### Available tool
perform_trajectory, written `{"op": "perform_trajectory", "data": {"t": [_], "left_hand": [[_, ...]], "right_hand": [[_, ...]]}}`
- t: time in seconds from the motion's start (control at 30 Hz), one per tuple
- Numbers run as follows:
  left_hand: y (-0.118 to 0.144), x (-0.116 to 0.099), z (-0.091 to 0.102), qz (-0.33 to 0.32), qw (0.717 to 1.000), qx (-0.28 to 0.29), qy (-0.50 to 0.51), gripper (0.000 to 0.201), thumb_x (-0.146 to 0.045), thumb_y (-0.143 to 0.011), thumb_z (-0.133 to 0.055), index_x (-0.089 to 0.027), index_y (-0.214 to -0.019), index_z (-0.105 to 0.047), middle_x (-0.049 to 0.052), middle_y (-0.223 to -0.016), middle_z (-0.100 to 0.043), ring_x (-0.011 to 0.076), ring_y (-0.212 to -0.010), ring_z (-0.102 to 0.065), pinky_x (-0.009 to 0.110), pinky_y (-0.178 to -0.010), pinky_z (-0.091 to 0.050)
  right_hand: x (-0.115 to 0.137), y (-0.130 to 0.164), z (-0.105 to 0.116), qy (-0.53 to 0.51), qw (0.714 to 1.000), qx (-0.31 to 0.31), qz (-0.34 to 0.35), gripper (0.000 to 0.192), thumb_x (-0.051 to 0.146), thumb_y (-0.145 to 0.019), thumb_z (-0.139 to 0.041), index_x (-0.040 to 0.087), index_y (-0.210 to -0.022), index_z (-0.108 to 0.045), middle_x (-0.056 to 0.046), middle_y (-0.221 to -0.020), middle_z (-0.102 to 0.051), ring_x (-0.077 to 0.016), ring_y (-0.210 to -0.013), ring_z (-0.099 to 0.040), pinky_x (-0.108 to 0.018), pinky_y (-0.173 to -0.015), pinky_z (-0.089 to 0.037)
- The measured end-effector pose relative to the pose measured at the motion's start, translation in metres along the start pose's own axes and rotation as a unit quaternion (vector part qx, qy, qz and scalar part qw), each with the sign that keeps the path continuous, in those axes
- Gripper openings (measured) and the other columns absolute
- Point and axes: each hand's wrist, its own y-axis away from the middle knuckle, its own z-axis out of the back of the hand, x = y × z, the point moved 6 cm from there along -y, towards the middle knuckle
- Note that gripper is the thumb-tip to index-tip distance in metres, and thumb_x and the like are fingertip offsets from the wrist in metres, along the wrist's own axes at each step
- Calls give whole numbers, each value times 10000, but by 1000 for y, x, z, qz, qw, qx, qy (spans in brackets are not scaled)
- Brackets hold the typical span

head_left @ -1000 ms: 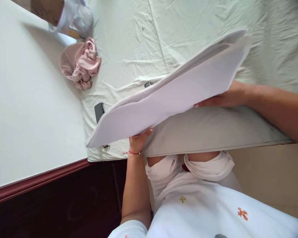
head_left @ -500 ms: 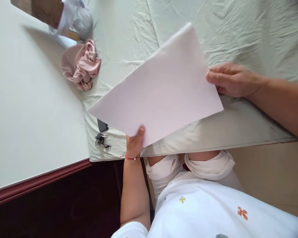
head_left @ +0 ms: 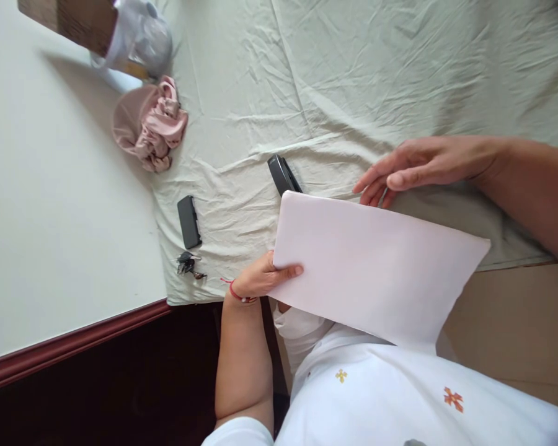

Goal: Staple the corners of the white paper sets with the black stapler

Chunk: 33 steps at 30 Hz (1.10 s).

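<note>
White sheets of paper (head_left: 372, 266), seemingly a thin stack, are held by my left hand (head_left: 272, 275) at their left edge, thumb on top and fingers underneath. The paper tilts over my lap, past the front edge of the cloth-covered surface. My right hand (head_left: 409, 167) is just beyond the paper's far edge, fingers apart and holding nothing; whether its fingertips touch the paper I cannot tell. Behind the paper's far left corner lies a black stapler (head_left: 283, 173), its near end covered by the paper.
The pale green cloth (head_left: 232, 142) is wrinkled. At its left side lie a black rectangular case (head_left: 188, 222), a bunch of keys (head_left: 187, 263) and a crumpled pink cloth item (head_left: 153, 127). A brown box (head_left: 81, 25) and a clear plastic bag (head_left: 149, 40) stand at the back left.
The paper has swung round toward my body and lower, uncovering the stapler and the black case. My right hand has let go of it; my left hand still grips it.
</note>
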Motion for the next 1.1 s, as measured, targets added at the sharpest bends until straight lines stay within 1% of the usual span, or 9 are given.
{"op": "perform_trajectory", "data": {"t": [0.1, 0.2, 0.3, 0.4, 0.53, 0.63, 0.73, 0.87, 1.1], "left_hand": [[-13, -4, -11, 39, 994, 103, -9, 445, -589, -801, -874, -161, -919, -854, 116, -801, -809, 254, -643, -746, 318, -529, -621], [-29, -10, -13, 48, 988, 134, -56, 433, -579, -800, -871, -156, -886, -847, 117, -841, -811, 266, -691, -742, 325, -580, -619], [-40, -15, -20, 59, 977, 176, -101, 450, -607, -847, -806, -161, -892, -839, 114, -872, -812, 254, -706, -720, 317, -606, -596], [-44, -16, -24, 72, 974, 182, -112, 470, -629, -856, -786, -161, -825, -817, 92, -806, -789, 209, -637, -659, 286, -557, -528], [-41, -6, -19, 111, 986, 123, 7, 516, -661, -817, -826, -148, -872, -808, 76, -801, -772, 172, -633, -634, 256, -558, -488], [-36, -2, -7, 58, 994, 18, 90, 505, -642, -812, -850, -157, -937, -789, 52, -808, -745, 145, -648, -627, 244, -593, -509], [-30, 3, 0, 29, 994, -50, 97, 482, -628, -824, -848, -163, -879, -736, -5, -703, -634, 87, -508, -534, 217, -492, -430], [-29, 4, -1, 23, 992, -90, 86, 458, -584, -813, -865, -161, -843, -691, -52, -688, -528, 20, -429, -397, 180, -407, -269], [-36, 2, 1, 3, 969, -188, 160, 522, -573, -693, -951, -160, -880, -692, -58, -687, -558, 9, -416, -389, 161, -380, -260]], "right_hand": [[4, -2, -8, 50, 999, 18, 13, 915, 773, -833, -628, 127, -1480, -640, -76, -1086, -700, 19, -992, -656, -53, -898, -522], [5, -3, -12, 87, 996, 14, 2, 934, 786, -848, -593, 103, -1484, -626, -56, -973, -686, 51, -867, -589, -38, -795, -454], [6, -6, -13, 139, 990, -24, -12, 844, 791, -863, -568, 81, -1300, -702, -22, -799, -615, 81, -701, -445, -59, -683, -350], [3, -10, -11, 191, 978, -69, -39, 773, 791, -895, -517, 69, -1072, -728, -17, -732, -563, 83, -644, -344, -103, -639, -283], [-4, -13, -3, 182, 971, -116, -101, 692, 720, -933, -518, 88, -1121, -728, -20, -849, -637, 68, -708, -399, -121, -696, -307], [-3, -9, 2, 160, 966, -145, -145, 604, 642, -950, -538, 107, -1162, -724, -13, -893, -656, 62, -718, -420, -138, -702, -303], [3, -5, 3, 145, 960, -170, -169, 501, 560, -946, -561, 115, -1113, -721, -14, -836, -623, 65, -679, -380, -143, -686, -258], [9, -3, 1, 159, 955, -180, -172, 482, 526, -962, -529, 65, -1017, -657, -30, -761, -551, 74, -644, -333, -140, -678, -213], [11, -6, 6, 177, 944, -242, -137, 512, 506, -995, -474, 16, -850, -493, -28, -666, -424, 87, -619, -275, -140, -654, -176]]}}
